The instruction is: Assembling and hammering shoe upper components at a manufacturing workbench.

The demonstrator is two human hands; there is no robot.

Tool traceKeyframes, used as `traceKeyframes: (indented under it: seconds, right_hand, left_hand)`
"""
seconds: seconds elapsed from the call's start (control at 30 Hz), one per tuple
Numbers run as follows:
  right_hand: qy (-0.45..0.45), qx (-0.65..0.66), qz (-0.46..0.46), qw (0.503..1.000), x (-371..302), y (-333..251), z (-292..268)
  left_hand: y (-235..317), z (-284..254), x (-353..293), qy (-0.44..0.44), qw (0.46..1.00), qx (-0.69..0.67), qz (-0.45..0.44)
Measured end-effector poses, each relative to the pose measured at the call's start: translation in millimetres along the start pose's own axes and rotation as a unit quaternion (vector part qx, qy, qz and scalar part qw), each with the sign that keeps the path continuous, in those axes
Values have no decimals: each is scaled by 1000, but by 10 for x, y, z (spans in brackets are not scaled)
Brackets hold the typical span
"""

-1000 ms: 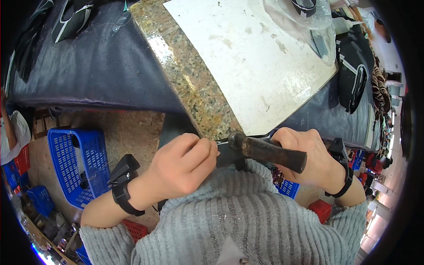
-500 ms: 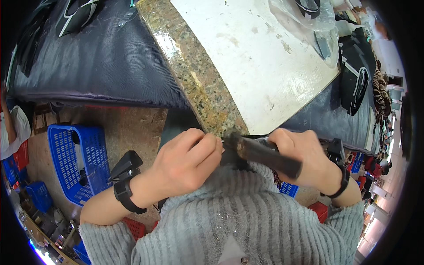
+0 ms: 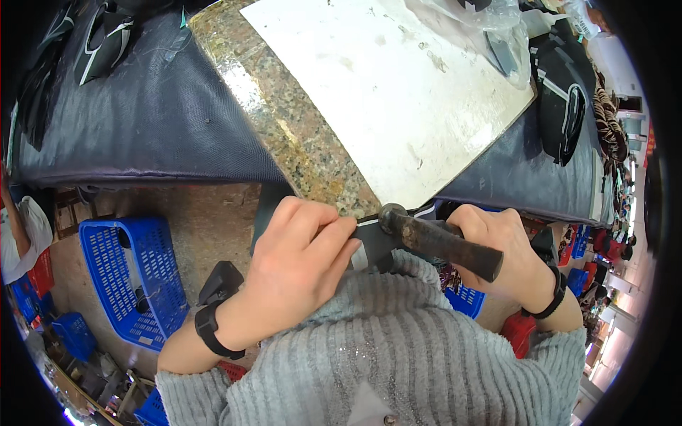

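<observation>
At the near corner of a granite slab (image 3: 288,117), my left hand (image 3: 295,266) has its fingers closed on the edge of a dark, flat piece with a light trim line (image 3: 375,238). My right hand (image 3: 497,245) grips a hammer (image 3: 451,247) with a worn dark head. The hammer's round face rests on or just above the trimmed edge, close to the slab corner; I cannot tell if it touches. The handle is mostly hidden by the head and my fingers. A white sheet (image 3: 405,92) covers much of the slab.
The slab lies on a dark padded table (image 3: 170,106). Black pieces with light trim (image 3: 561,106) lie at the right, beside a clear plastic bag (image 3: 508,50). A blue basket (image 3: 160,277) stands on the floor at left. Another person's arm (image 3: 18,220) shows at far left.
The hammer has turned slightly and shifted right, its head no longer blurred. More of the dark piece shows between my hands. The slab and table appear shifted left and up in view.
</observation>
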State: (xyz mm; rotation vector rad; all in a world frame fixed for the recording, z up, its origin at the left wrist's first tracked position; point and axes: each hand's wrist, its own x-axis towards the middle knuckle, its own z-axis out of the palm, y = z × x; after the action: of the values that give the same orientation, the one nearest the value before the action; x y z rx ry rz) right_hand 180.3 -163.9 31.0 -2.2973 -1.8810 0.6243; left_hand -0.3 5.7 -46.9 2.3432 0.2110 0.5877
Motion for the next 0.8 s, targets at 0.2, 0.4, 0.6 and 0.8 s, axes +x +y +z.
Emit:
traceKeyframes:
  seconds: [0.2,0.4,0.6,0.8]
  right_hand:
    - [1,-6,-15,1000,-22,28,24]
    - [-61,45,35,997,74,-121,-86]
    - [-38,9,-11,999,194,-66,22]
    - [22,7,7,1000,42,-21,-20]
  left_hand:
    - [-17,88,-134,41,993,57,93]
    - [42,53,-177,27,982,108,151]
    - [-33,76,-124,37,985,107,127]
    - [13,58,65,37,998,-45,8]
